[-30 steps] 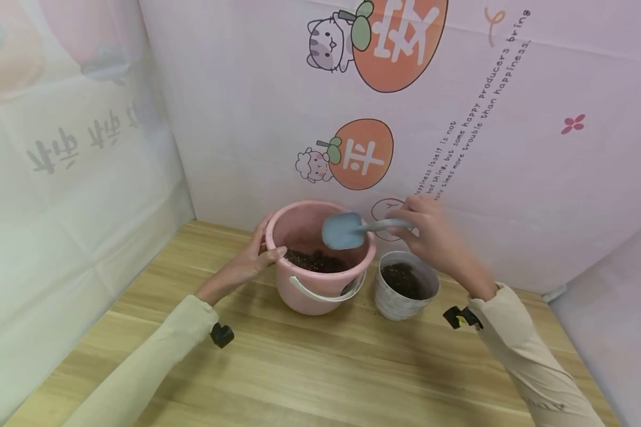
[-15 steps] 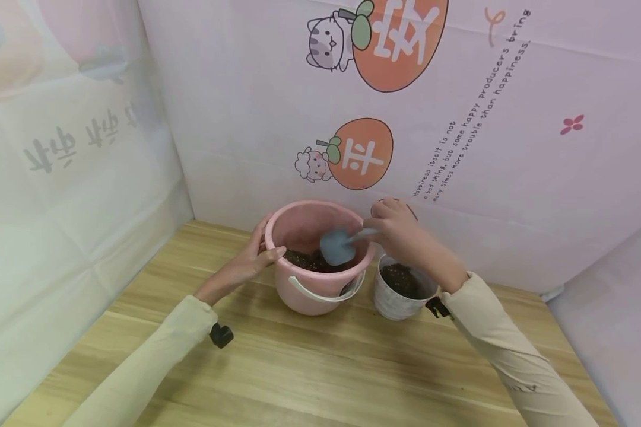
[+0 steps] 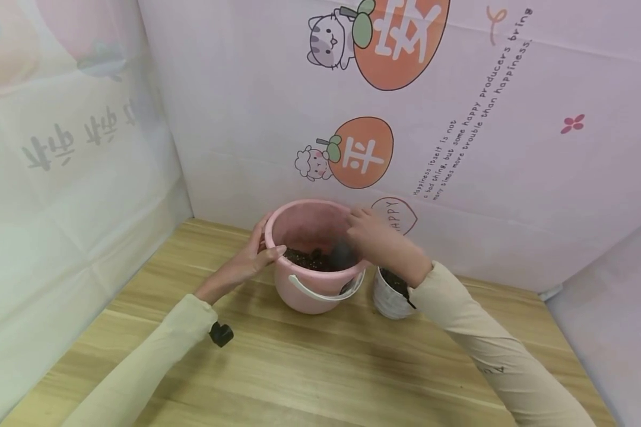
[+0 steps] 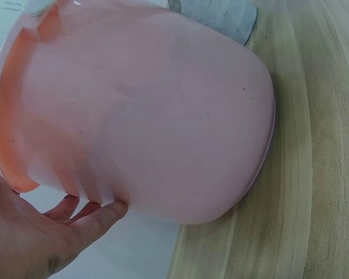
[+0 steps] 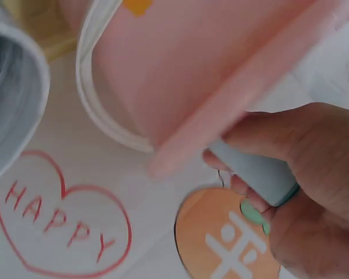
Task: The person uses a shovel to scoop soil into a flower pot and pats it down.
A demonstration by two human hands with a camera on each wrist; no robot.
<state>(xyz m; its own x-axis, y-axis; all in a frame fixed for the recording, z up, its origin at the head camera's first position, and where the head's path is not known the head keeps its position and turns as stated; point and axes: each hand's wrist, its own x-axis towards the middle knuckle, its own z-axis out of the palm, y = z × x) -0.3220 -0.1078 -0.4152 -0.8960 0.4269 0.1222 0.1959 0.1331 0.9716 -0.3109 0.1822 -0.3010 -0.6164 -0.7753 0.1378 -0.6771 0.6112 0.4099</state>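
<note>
A pink bucket [image 3: 315,295] with dark soil [image 3: 310,260] in its bottom stands on the wooden table. My left hand [image 3: 243,261] grips its left rim, thumb over the edge and fingers spread along the outer wall, as the left wrist view shows. In my right hand [image 3: 379,240], at the bucket's right rim, is a blue-grey hand trowel; the fingers curl round its handle [image 5: 253,168]. The trowel's blade [image 3: 343,255] reaches down into the bucket at the soil, in shadow. A whitish plant pot [image 3: 391,299] holding soil stands just right of the bucket, partly hidden under my right forearm.
The bucket's white handle [image 3: 312,293] hangs down over its front. Behind the bucket and pot rises a printed cloth wall [image 3: 246,118], with another cloth wall [image 3: 85,207] on the left. The wooden table [image 3: 310,367] extends toward the front.
My right hand has moved left and down from above the plant pot to the bucket's rim, lowering the trowel's blade into the bucket. My left hand has stayed on the bucket.
</note>
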